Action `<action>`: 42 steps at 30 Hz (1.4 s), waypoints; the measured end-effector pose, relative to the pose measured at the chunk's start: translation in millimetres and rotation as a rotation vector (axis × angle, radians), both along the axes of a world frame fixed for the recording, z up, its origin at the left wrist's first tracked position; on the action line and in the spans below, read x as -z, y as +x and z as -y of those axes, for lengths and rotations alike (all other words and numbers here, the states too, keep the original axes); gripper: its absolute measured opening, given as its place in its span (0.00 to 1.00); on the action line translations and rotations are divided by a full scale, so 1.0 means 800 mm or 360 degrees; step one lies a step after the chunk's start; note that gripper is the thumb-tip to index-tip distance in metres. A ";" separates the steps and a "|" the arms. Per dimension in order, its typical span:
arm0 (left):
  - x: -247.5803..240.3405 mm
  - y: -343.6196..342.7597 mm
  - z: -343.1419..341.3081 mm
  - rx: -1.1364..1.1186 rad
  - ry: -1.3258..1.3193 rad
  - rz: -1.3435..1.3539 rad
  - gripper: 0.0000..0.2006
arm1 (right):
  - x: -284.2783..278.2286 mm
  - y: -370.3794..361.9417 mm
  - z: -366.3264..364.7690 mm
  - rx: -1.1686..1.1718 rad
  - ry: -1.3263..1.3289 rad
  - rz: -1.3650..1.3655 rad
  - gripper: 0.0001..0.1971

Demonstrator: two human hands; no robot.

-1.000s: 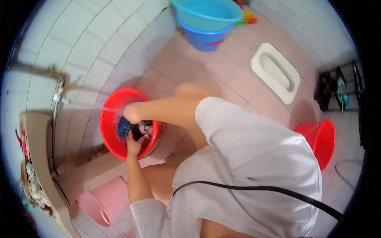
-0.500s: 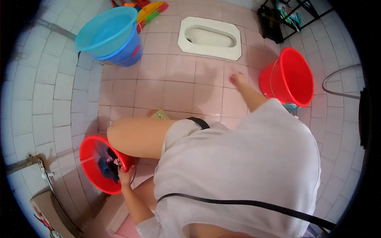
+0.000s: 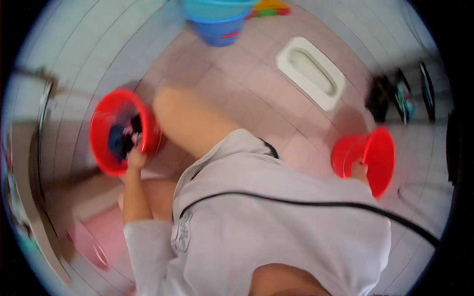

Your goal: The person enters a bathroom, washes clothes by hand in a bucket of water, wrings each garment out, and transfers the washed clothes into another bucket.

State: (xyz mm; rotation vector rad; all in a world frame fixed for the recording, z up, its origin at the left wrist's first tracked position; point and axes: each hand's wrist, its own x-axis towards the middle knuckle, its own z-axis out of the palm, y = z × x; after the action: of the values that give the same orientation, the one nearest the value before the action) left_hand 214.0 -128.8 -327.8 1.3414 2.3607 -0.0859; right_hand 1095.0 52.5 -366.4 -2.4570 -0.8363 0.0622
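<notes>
Tiles (image 3: 91,54) in pale white line the wall at the left. A pale pink bucket (image 3: 111,232) with a handle sits below them. Next is the 1st red bucket (image 3: 101,135), holding bunched dark blue, black and pink fabric (image 3: 117,139). The left hand (image 3: 136,158) lies at its near rim, fingers over the edge; whether they squeeze it, I cannot tell. A bent bare knee (image 3: 180,111) is just beside it. Farther back, 1 light blue basin (image 3: 219,9) tops a blue bucket (image 3: 217,32). A white squat toilet (image 3: 312,74) follows. The right hand (image 3: 360,171), blurred, meets the rim of the 2nd red bucket (image 3: 381,160); its grip I cannot tell.
</notes>
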 end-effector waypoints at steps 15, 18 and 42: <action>-0.064 0.064 -0.041 -0.0197 -0.0113 -0.0076 0.19 | -0.039 -0.186 -0.068 0.0648 0.0556 -0.2832 0.08; -0.062 0.062 -0.039 -0.0262 -0.0125 -0.0092 0.18 | -0.082 -0.267 -0.074 0.0293 0.0151 -0.3079 0.09; -0.156 0.097 -0.043 -0.1132 0.1706 0.1184 0.04 | -0.157 -0.467 -0.142 -0.3267 -0.0393 0.0666 0.33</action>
State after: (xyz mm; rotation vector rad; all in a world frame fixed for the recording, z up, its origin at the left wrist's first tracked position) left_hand 291.2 -94.1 -203.0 0.5368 2.0093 1.7264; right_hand 721.1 166.5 -241.0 -0.7017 -3.1086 0.3651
